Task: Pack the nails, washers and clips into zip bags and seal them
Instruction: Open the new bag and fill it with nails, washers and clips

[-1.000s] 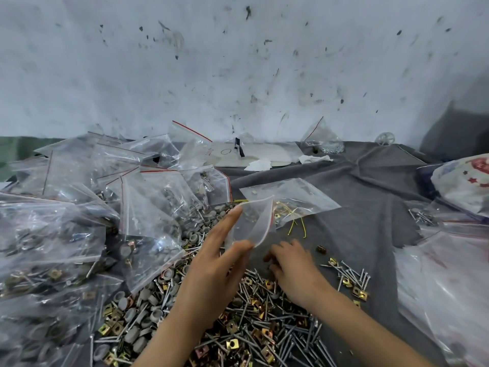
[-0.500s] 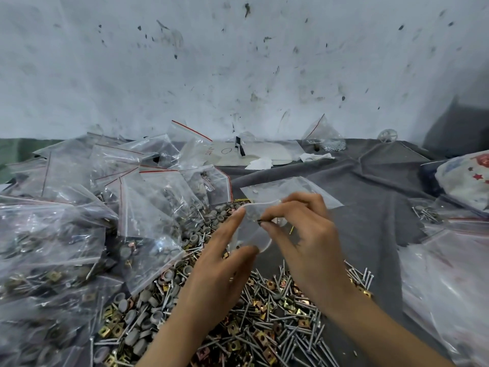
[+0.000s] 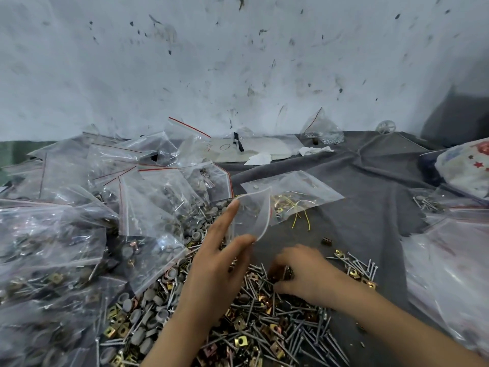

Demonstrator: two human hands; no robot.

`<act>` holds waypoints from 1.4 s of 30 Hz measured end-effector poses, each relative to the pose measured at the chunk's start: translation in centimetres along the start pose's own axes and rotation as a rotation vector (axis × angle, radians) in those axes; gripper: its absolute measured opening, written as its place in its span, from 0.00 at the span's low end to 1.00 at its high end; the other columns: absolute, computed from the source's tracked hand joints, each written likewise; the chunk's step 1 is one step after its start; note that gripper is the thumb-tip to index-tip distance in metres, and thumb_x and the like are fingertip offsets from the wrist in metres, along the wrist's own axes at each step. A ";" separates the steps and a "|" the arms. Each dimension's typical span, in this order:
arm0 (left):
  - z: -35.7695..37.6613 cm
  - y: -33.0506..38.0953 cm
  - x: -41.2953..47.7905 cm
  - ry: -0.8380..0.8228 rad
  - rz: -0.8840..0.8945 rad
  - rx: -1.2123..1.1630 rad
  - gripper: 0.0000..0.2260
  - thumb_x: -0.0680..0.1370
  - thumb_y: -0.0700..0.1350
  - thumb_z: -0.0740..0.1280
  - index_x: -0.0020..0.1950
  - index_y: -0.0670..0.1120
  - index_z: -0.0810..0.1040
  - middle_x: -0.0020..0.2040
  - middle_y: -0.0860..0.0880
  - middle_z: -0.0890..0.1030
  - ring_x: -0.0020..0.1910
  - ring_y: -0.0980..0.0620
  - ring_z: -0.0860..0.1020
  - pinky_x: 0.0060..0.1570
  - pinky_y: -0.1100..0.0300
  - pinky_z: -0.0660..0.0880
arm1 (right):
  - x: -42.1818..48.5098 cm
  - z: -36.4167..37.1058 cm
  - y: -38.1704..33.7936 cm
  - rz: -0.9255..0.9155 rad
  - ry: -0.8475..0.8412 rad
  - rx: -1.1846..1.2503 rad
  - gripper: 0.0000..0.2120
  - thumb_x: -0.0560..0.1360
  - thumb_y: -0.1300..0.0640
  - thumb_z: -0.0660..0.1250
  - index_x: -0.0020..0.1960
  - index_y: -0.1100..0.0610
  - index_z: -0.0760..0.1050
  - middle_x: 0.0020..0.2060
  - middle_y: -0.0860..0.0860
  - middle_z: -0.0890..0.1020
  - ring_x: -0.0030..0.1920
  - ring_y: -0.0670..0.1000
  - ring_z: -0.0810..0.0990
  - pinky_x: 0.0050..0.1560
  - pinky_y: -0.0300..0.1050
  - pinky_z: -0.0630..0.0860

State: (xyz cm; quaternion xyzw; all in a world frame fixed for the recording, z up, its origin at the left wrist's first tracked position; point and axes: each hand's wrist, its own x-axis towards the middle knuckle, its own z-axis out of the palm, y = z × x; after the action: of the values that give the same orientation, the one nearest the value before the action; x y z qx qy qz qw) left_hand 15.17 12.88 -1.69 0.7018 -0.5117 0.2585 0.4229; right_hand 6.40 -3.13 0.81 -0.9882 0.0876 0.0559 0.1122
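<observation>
Fingers (image 3: 225, 223) of the left hand (image 3: 217, 271) pinch a small zip bag (image 3: 255, 213), with the forefinger stretched up along its near edge and the thumb pressed to its lower corner. From my station I read the bag as clear, with a red line down its right edge. It is held upright above the pile, and I can make out nothing inside it.

The right hand (image 3: 309, 274) lies low and to the right, apart from the bag. Its fingers are curled down with their tips buried among the nails (image 3: 267, 324), and I cannot tell whether they have a piece gripped.

Brass clips (image 3: 241, 341) are mixed through the nails, and grey washers (image 3: 148, 313) lie heaped at the pile's left side, all loose on the grey cloth (image 3: 370, 181). Left of the pile, filled bags (image 3: 66, 234) lie stacked over one another, showing nails, washers and clips through the plastic. Just behind the held bag, a flat bag (image 3: 299, 192) lies on the cloth with brass pieces and yellow wire in it. Against the wall, a standing bag (image 3: 321, 128) holds small silvery bits.
</observation>
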 end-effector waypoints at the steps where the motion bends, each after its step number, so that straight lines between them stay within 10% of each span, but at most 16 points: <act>1: 0.0 0.0 0.0 0.003 0.001 0.004 0.05 0.78 0.45 0.63 0.51 0.47 0.77 0.74 0.43 0.66 0.72 0.46 0.67 0.60 0.47 0.75 | 0.1 0.1 -0.1 0.015 -0.018 -0.017 0.12 0.74 0.49 0.68 0.57 0.49 0.77 0.54 0.49 0.79 0.60 0.53 0.73 0.61 0.47 0.67; 11: -0.1 0.3 0.0 0.021 0.032 0.003 0.05 0.78 0.45 0.63 0.51 0.48 0.76 0.74 0.43 0.66 0.72 0.46 0.67 0.59 0.49 0.76 | 0.4 0.6 0.0 0.034 0.007 0.032 0.12 0.76 0.55 0.64 0.59 0.53 0.75 0.58 0.52 0.77 0.61 0.54 0.73 0.62 0.49 0.69; 16: -0.4 0.3 0.5 0.183 -0.237 -0.030 0.06 0.76 0.40 0.65 0.51 0.43 0.79 0.68 0.43 0.73 0.62 0.43 0.76 0.59 0.74 0.68 | 0.7 0.6 0.2 0.029 0.020 0.030 0.09 0.75 0.55 0.67 0.54 0.54 0.73 0.55 0.52 0.75 0.59 0.55 0.72 0.61 0.49 0.68; 20: -1.4 -0.6 1.0 0.370 -0.463 -0.070 0.10 0.77 0.35 0.65 0.57 0.44 0.78 0.62 0.46 0.77 0.58 0.47 0.79 0.57 0.49 0.78 | 0.4 0.9 0.5 0.026 0.100 0.140 0.04 0.75 0.55 0.67 0.49 0.50 0.75 0.51 0.49 0.80 0.55 0.53 0.75 0.56 0.45 0.70; 23: -2.3 -1.3 1.3 0.456 -0.639 -0.171 0.12 0.79 0.39 0.64 0.57 0.54 0.75 0.58 0.50 0.81 0.55 0.58 0.79 0.57 0.63 0.75 | -0.2 1.2 0.8 0.017 0.190 0.259 0.04 0.75 0.57 0.68 0.46 0.49 0.74 0.48 0.47 0.81 0.52 0.48 0.76 0.52 0.41 0.71; 29: -2.9 -2.5 1.3 0.507 -0.769 -0.265 0.08 0.80 0.38 0.63 0.57 0.41 0.78 0.51 0.51 0.82 0.47 0.69 0.78 0.52 0.76 0.70 | -1.0 0.8 0.9 0.020 0.303 0.495 0.08 0.75 0.59 0.69 0.42 0.48 0.74 0.42 0.44 0.80 0.46 0.42 0.77 0.48 0.37 0.73; 37: -2.9 -2.7 1.0 0.509 -0.728 -0.271 0.08 0.80 0.38 0.63 0.58 0.45 0.77 0.54 0.47 0.82 0.56 0.55 0.79 0.60 0.60 0.73 | -0.7 -1.1 0.1 0.033 0.401 0.667 0.10 0.72 0.60 0.71 0.39 0.47 0.76 0.38 0.43 0.82 0.42 0.40 0.79 0.50 0.39 0.75; 42: -2.2 -1.6 1.1 0.294 -0.317 -0.067 0.06 0.79 0.42 0.63 0.53 0.48 0.78 0.66 0.47 0.73 0.64 0.52 0.73 0.63 0.58 0.72 | -1.7 -4.6 -1.4 -0.098 0.588 0.857 0.09 0.72 0.62 0.72 0.40 0.49 0.78 0.38 0.45 0.83 0.44 0.45 0.81 0.51 0.42 0.77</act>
State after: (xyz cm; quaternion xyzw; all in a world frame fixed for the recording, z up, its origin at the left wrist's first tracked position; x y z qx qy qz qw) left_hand 17.19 14.43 -0.17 0.7138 -0.3359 0.2710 0.5515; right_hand 5.45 -2.60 5.76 -0.8305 0.0840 -0.2700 0.4798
